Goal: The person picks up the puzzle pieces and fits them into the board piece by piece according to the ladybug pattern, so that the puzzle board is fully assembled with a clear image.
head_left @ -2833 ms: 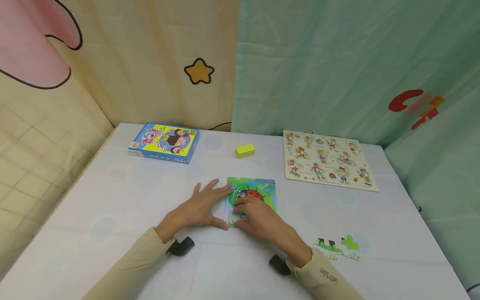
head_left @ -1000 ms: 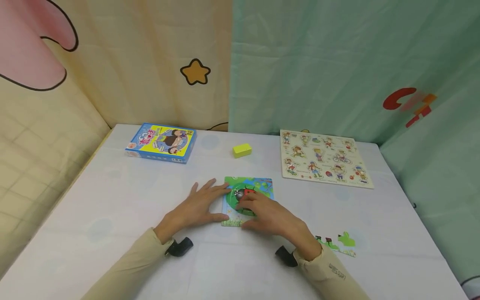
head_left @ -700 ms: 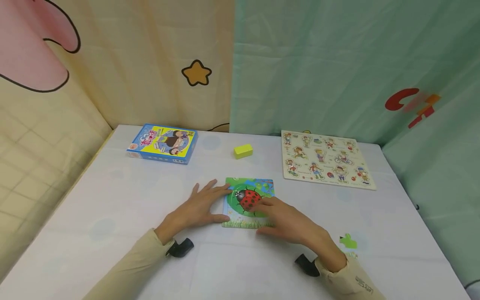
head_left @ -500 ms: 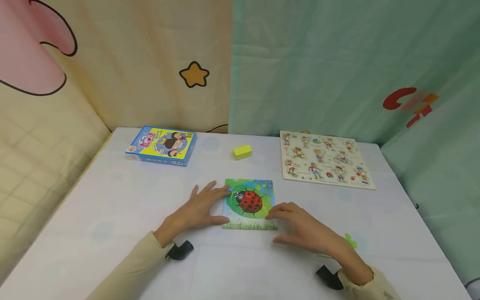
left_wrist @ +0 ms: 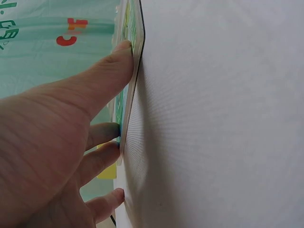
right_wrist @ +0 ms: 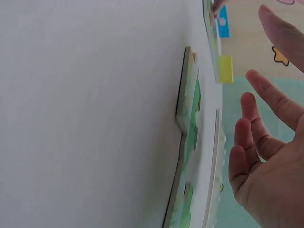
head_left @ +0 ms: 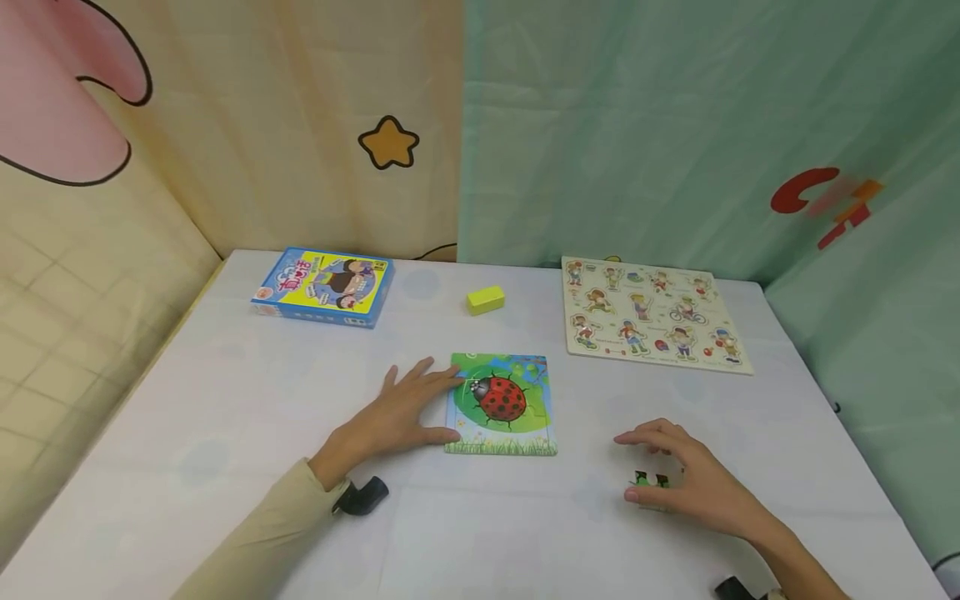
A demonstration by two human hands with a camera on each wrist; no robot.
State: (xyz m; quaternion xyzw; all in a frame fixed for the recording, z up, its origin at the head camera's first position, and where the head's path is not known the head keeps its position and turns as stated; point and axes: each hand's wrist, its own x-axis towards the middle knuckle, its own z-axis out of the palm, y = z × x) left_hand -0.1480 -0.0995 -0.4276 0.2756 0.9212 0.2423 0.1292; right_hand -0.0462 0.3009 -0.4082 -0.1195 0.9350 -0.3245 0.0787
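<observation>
A square ladybug jigsaw puzzle [head_left: 501, 400] lies flat at the middle of the table. My left hand [head_left: 393, 417] touches its left side with fingers spread, the thumb at the near left corner; the left wrist view shows the thumb [left_wrist: 111, 71] against the board's edge. My right hand [head_left: 697, 483] is over loose puzzle pieces [head_left: 651, 482] on the right, partly hiding them. Its thumb and fingers are apart with nothing between them. In the right wrist view the green puzzle pieces [right_wrist: 187, 95] lie on the cloth, apart from the hand.
A blue and yellow box [head_left: 326, 286] stands at the back left. Behind the puzzle lies a yellow block [head_left: 485, 300]. A wooden board with sports figures [head_left: 652, 315] lies at the back right. Curtains [head_left: 600, 125] hang behind the white table [head_left: 225, 375].
My right hand has left the ladybug puzzle and moved right, over the loose pieces, uncovering the whole ladybug. My left hand has stayed at the puzzle's left side.
</observation>
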